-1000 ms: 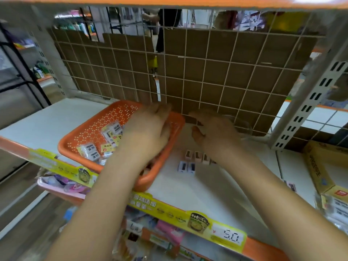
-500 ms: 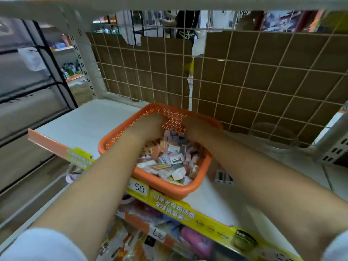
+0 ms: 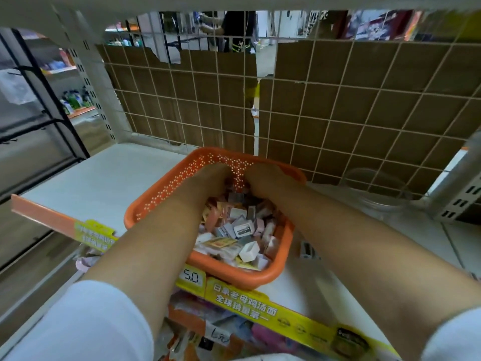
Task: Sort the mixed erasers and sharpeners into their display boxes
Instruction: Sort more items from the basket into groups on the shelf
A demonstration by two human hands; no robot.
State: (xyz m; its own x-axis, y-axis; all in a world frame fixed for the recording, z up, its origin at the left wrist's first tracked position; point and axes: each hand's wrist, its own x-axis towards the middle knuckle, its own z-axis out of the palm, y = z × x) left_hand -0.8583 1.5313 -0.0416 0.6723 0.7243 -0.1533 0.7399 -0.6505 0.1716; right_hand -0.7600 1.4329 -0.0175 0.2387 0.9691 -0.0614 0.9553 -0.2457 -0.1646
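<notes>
An orange perforated basket (image 3: pixel 235 273) sits on the white shelf (image 3: pixel 104 183) near its front edge. It holds a mixed pile of small erasers and sharpeners (image 3: pixel 239 230). My left hand (image 3: pixel 210 178) and my right hand (image 3: pixel 268 182) are both dug into the far end of that pile, close together. Their fingers are hidden under the backs of the hands, so any grip is unseen. A few small sharpeners (image 3: pixel 307 250) lie on the shelf just right of the basket.
A wire grid backed with brown cardboard (image 3: pixel 338 113) closes the back of the shelf. A clear round container (image 3: pixel 377 194) stands at the back right. A yellow price strip (image 3: pixel 260 306) runs along the front edge, with packed goods (image 3: pixel 208 334) on the shelf below.
My right hand left the shelf by the loose sharpeners and went into the basket beside my left hand. Both hands now sit at the basket's far end; my view shifted left.
</notes>
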